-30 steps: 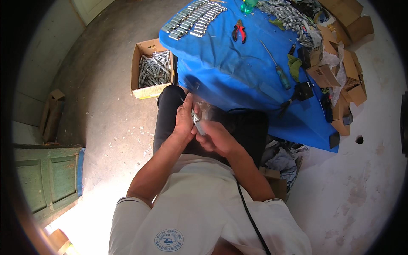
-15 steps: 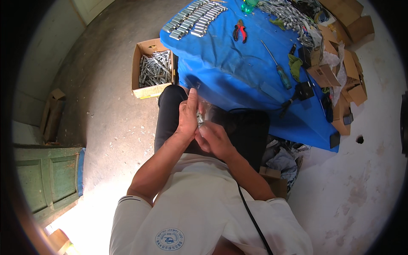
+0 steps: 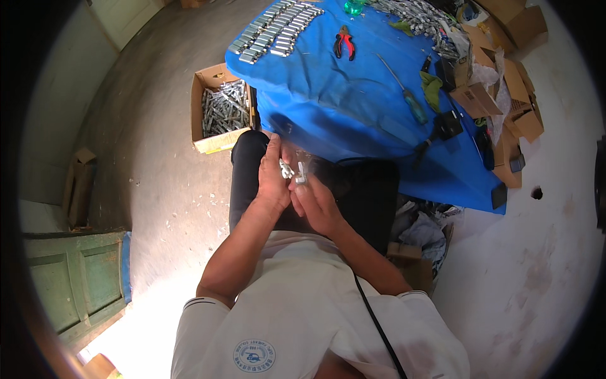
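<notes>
Above my lap, my left hand (image 3: pixel 273 175) is closed around a small silvery metal part (image 3: pixel 286 169), whose end sticks out beside the palm. Close to its right, my right hand (image 3: pixel 315 201) pinches another small shiny metal piece (image 3: pixel 302 174) between thumb and fingers, pointing upward. A narrow gap separates the two pieces. Their exact kind is too small to make out. Rows of silver metal parts (image 3: pixel 278 28) lie at the far left corner of the blue-covered table (image 3: pixel 322 95).
A cardboard box (image 3: pixel 197 117) of metal parts stands left of the table. Red-handled pliers (image 3: pixel 344 44), a screwdriver (image 3: pixel 407 95), a green leaf-like scrap (image 3: pixel 432 88) and a heap of metal parts (image 3: pixel 423 22) lie on the cloth. Torn cartons (image 3: pixel 517 82) crowd the right edge. A black cable (image 3: pixel 375 316) crosses my shirt.
Both hands were close together over one metal part, with the right hand blurred. Now the two metal pieces show apart, one in each hand. The view has shifted slightly.
</notes>
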`<action>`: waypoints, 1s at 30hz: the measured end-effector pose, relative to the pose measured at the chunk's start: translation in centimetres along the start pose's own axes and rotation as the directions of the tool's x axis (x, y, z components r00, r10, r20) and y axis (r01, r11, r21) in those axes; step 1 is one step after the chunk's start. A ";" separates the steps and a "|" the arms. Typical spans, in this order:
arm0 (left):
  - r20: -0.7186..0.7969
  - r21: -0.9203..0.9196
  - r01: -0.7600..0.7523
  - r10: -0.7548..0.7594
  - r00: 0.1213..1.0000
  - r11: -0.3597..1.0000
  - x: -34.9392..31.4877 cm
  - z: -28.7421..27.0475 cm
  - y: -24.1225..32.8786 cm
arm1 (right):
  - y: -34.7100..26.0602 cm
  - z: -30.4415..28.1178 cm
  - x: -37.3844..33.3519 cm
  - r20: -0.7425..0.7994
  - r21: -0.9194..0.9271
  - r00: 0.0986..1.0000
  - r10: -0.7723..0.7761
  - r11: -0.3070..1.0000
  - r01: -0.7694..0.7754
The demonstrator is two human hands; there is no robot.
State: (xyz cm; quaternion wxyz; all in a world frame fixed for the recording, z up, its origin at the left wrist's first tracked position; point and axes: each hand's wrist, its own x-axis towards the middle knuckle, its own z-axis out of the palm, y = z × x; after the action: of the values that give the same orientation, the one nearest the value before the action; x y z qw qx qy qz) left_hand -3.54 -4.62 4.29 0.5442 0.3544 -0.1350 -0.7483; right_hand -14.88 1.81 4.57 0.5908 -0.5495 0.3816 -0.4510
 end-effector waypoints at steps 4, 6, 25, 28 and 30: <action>0.099 -0.103 0.090 -0.080 0.992 0.991 0.4 -0.3 0.2 | -0.3 -0.2 0.3 0.057 0.078 0.998 -0.041 0.996 0.036; 0.117 -0.128 0.108 -0.093 0.989 0.986 0.5 -0.3 0.2 | -0.9 -0.4 0.2 0.075 0.149 0.997 -0.008 0.989 -0.003; 0.211 -0.196 0.292 -0.250 0.945 0.936 0.2 -1.1 -0.2 | -0.7 -1.0 -0.4 0.090 0.433 0.986 0.140 0.886 -0.165; 0.245 -0.210 0.289 -0.236 0.940 0.934 0.3 -1.2 -0.3 | -1.3 -0.8 -0.7 0.016 0.327 0.986 0.163 0.932 -0.159; 0.302 -0.209 0.308 -0.238 0.923 0.928 0.2 -1.3 -0.2 | -1.4 -0.8 -1.1 -0.053 0.202 0.987 0.149 0.970 -0.135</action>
State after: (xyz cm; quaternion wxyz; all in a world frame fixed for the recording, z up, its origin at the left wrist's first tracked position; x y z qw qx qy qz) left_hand -2.87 -4.53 3.17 0.4506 0.1916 -0.0609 -0.8698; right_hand -16.16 2.61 5.80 0.6599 -0.4437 0.3932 -0.4615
